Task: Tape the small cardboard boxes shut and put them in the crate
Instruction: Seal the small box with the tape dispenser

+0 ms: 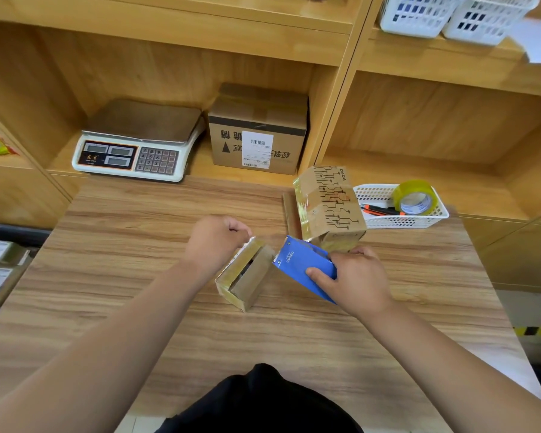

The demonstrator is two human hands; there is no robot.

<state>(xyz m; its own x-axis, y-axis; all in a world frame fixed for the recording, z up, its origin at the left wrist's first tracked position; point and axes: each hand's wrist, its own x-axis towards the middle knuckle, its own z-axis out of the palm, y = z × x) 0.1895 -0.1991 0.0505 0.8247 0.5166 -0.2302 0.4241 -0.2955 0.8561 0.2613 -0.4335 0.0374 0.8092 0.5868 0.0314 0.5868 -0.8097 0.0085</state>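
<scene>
A small cardboard box [245, 276] lies on the wooden table [138, 245] in the middle, its flaps partly apart and yellowish tape along its edges. My left hand [217, 242] holds the box's far end, fingers curled at its top corner. My right hand [353, 281] grips a blue tape dispenser [300, 267] whose toothed end sits right beside the box's right side. A larger taped box [328, 204] printed with black lines stands just behind the dispenser. No crate is plainly in view.
A white basket [400, 218] at right holds a roll of yellowish tape [414, 198] and an orange-black cutter [383, 210]. In the shelf behind stand a weighing scale [138, 142] and a labelled carton [258, 132]. White baskets [450, 14] sit on the upper shelf.
</scene>
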